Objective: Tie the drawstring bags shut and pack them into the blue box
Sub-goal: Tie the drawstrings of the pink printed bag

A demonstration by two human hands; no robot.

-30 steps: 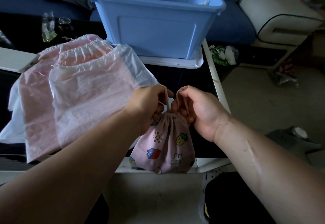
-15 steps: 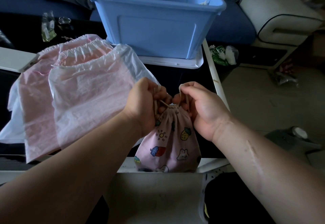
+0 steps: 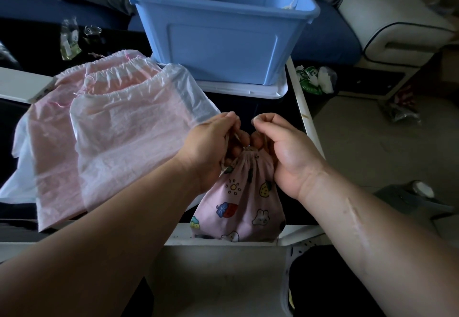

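Observation:
A small pink drawstring bag printed with strawberries and rabbits hangs at the table's near edge, its mouth gathered tight. My left hand pinches the beige drawstring on the left of the bag's neck. My right hand pinches the cord on the right side. The two hands almost touch above the neck. The blue box stands open at the far side of the table on a white lid. Three larger pale pink drawstring bags lie flat and overlapping to the left.
The black table has a white rim along its right side, with beige floor beyond. A white panel lies at the far left. Small clear packets sit behind the pink bags. A green-and-white wrapper lies to the right of the box.
Both hands have lifted the small bag's neck upward and away from me, still pinching the cords; the bag's mouth has stayed gathered.

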